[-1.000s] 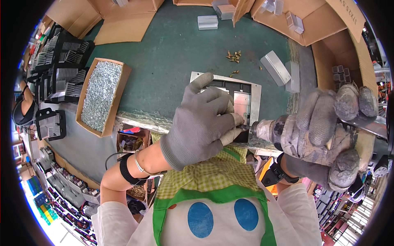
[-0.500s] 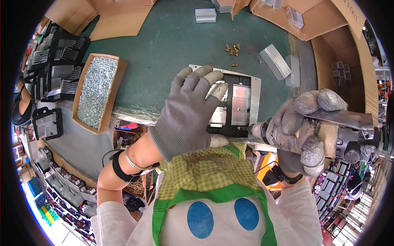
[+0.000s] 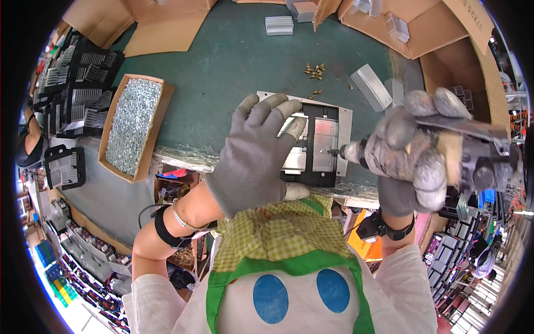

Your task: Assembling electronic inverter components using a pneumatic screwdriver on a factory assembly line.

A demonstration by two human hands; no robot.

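Observation:
Under my left hand [image 3: 256,150] lies a flat black frame [image 3: 310,177] fitted with silver metal plates [image 3: 326,136], on a light metal base. The gloved hand spans it, fingertips by the far edge and thumb at the near edge, gripping it. My right hand [image 3: 409,150], also gloved, is wrapped round a power screwdriver [image 3: 484,161] held sideways. Its bit [image 3: 334,152] points left, over the right side of the frame; whether it touches a screw there I cannot tell. The palm side of the left hand is hidden.
An open cardboard box of small silver screws [image 3: 130,125] stands at the left. Brass-coloured screws [image 3: 315,70] lie beyond the frame. Aluminium profiles [image 3: 371,87] and a finned heatsink [image 3: 278,25] rest farther off. Cardboard boxes [image 3: 411,42] line the back right; black finned parts [image 3: 83,100] are stacked left.
My right hand has moved the screwdriver away from me, from the frame's near right corner up along its right side. My left hand stays on the frame.

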